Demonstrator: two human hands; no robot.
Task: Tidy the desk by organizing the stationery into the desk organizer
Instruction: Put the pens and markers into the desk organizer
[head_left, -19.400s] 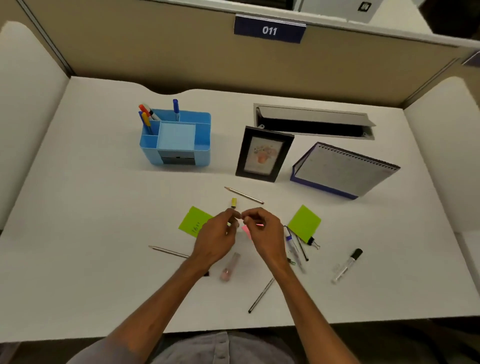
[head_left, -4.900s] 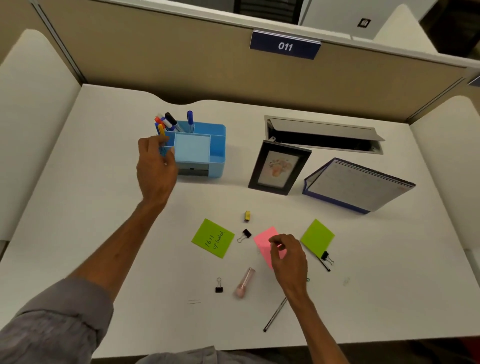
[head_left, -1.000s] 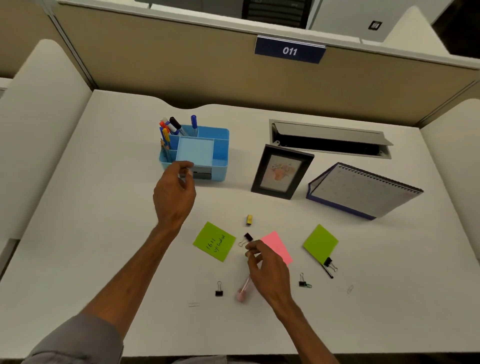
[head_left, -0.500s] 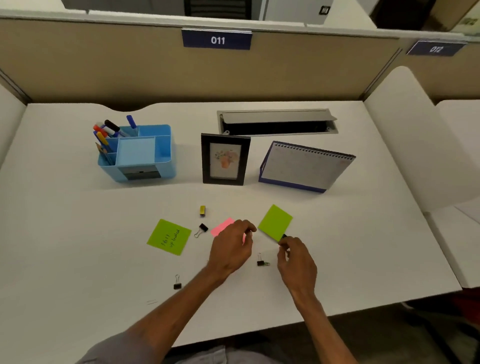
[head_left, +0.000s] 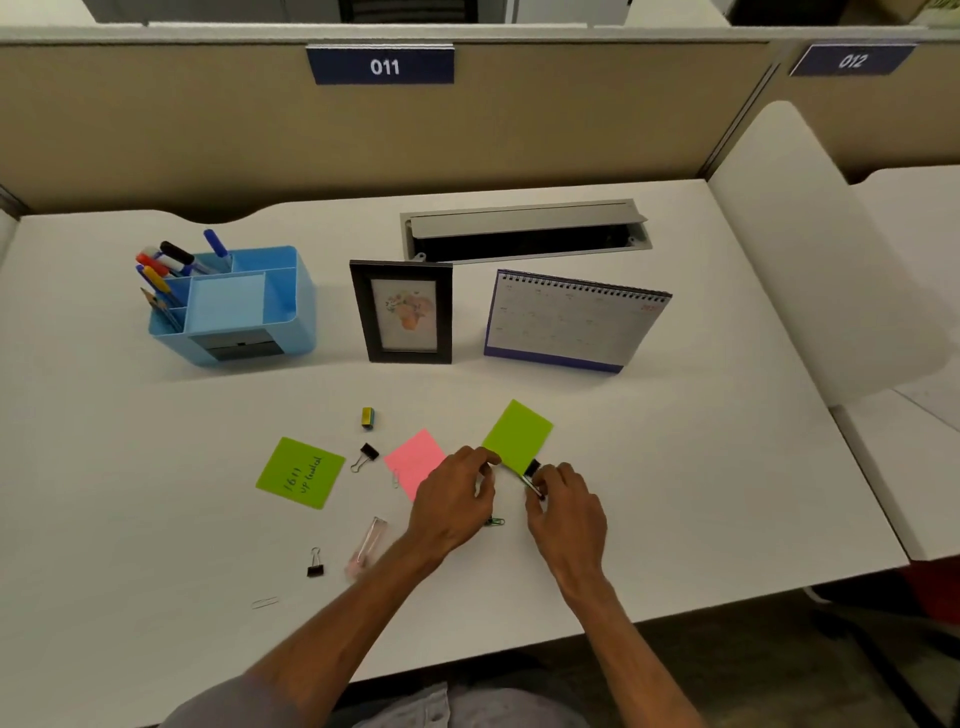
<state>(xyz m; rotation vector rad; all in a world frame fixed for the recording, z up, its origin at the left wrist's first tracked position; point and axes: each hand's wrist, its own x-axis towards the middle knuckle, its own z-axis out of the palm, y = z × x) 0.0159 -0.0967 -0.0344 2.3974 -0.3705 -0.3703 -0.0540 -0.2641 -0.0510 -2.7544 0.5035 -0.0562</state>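
White desk (head_left: 675, 467) fills the frame. Blue organizer (head_left: 280, 312) upper left, pens (head_left: 171, 257) standing in it. Lower centre: left hand (head_left: 452, 504) curled, fingertips at the green note (head_left: 518, 435); right hand (head_left: 563, 512) pinching a black binder clip (head_left: 531, 469) at the note's near corner.

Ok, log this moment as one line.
left hand: touching blank green sticky note | right hand: pinching black binder clip | blue plastic desk organizer: pens inside

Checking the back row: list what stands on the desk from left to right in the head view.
organizer → photo frame → calendar
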